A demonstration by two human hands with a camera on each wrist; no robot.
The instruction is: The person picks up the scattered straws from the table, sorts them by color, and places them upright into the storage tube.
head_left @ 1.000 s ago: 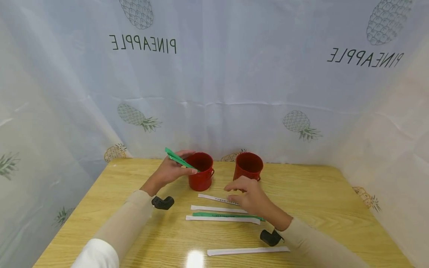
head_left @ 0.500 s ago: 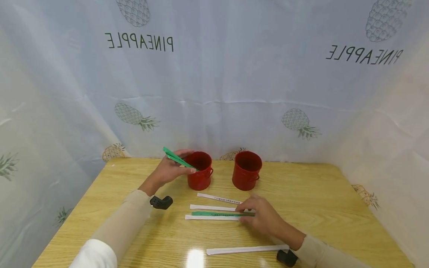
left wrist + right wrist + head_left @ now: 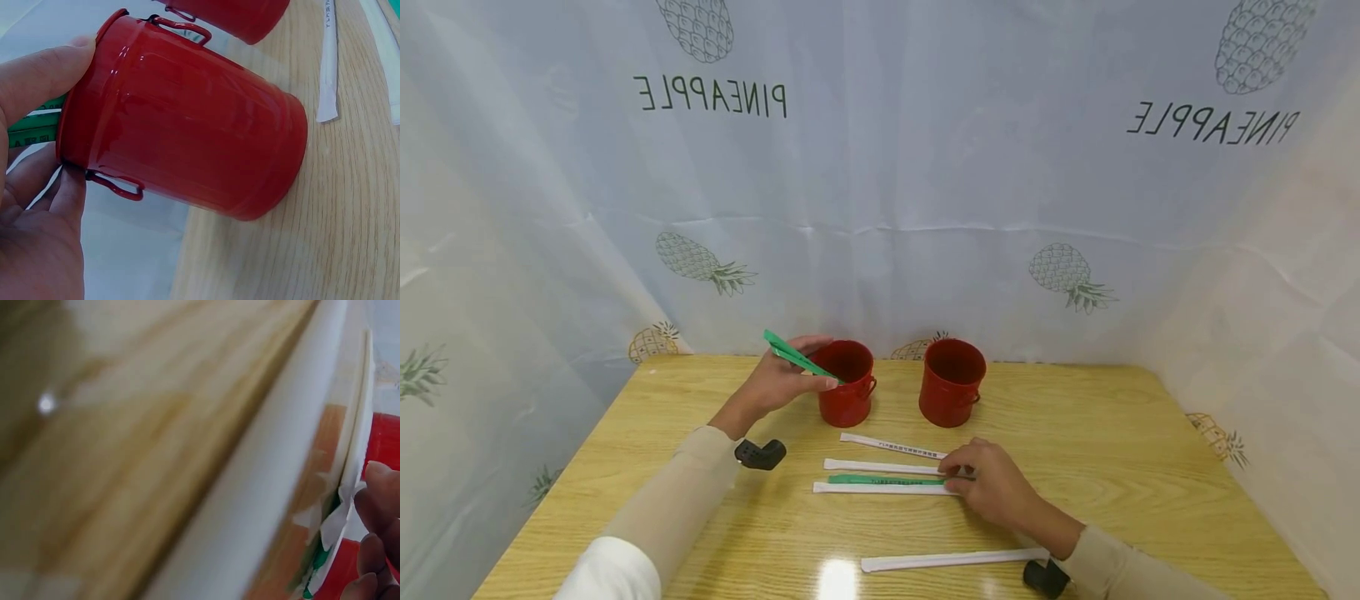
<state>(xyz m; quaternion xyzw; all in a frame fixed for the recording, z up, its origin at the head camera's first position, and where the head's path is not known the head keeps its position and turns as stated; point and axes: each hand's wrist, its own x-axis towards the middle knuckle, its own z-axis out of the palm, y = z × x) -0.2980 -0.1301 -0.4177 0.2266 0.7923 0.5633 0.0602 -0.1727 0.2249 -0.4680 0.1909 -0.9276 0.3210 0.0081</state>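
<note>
My left hand (image 3: 775, 385) grips the rim of the left red bucket (image 3: 847, 408), thumb in front and fingers behind. Inside that bucket, green paper-wrapped straws (image 3: 793, 353) lean out to the left past the hand; in the left wrist view their printed wrappers (image 3: 34, 130) show between thumb and fingers. Down at the table, my right hand (image 3: 998, 485) pinches the right end of another green wrapped straw (image 3: 880, 480), which lies among white wrapped ones. A white straw (image 3: 880, 489) runs just in front of it, and a second white straw (image 3: 880, 467) just behind.
A second red bucket (image 3: 947, 402) stands upright to the right of the first. One printed white straw (image 3: 891, 446) lies below the buckets, another white straw (image 3: 951, 562) near the front. A pineapple-print curtain (image 3: 880, 167) closes off the back of the wooden table (image 3: 1097, 450).
My right hand has come down and toward the front right, from before the right bucket to the green straw's right end, and now pinches it. The left hand keeps its grip on the bucket.
</note>
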